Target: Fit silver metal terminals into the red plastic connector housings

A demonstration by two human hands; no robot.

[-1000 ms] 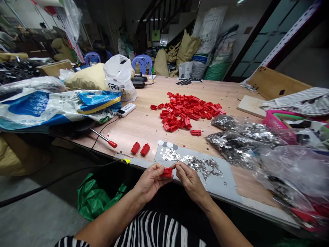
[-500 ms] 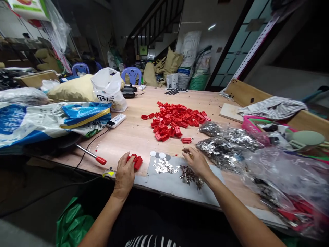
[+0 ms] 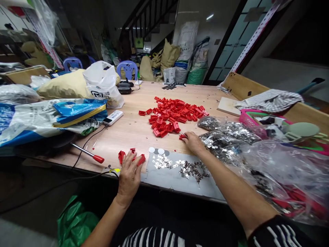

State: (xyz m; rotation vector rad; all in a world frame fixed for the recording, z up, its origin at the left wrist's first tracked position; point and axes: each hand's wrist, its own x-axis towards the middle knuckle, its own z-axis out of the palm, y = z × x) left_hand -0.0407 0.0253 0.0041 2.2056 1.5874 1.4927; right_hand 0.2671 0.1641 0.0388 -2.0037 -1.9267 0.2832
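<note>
My left hand (image 3: 130, 174) lies at the near table edge, fingers spread over a few red plastic pieces (image 3: 131, 156) set apart from the rest; it holds nothing I can see. My right hand (image 3: 192, 141) reaches forward with its fingers closed on a single red plastic piece (image 3: 182, 137) at the near edge of the big red pile (image 3: 174, 115). Between my hands a grey mat (image 3: 177, 175) carries several small metal clips (image 3: 189, 168) and two white discs (image 3: 156, 150).
Clear bags of metal parts (image 3: 231, 132) lie right of my right hand, with a pink basket (image 3: 249, 118) beyond. A red-handled screwdriver (image 3: 88, 154), a white remote (image 3: 113, 117), sacks and a white plastic bag (image 3: 102, 82) fill the left. A green bag (image 3: 74, 223) sits below the table.
My right hand moved from the metal clips forward to the red piece by the pile. My left hand stayed at the small red group, which now lies more spread out.
</note>
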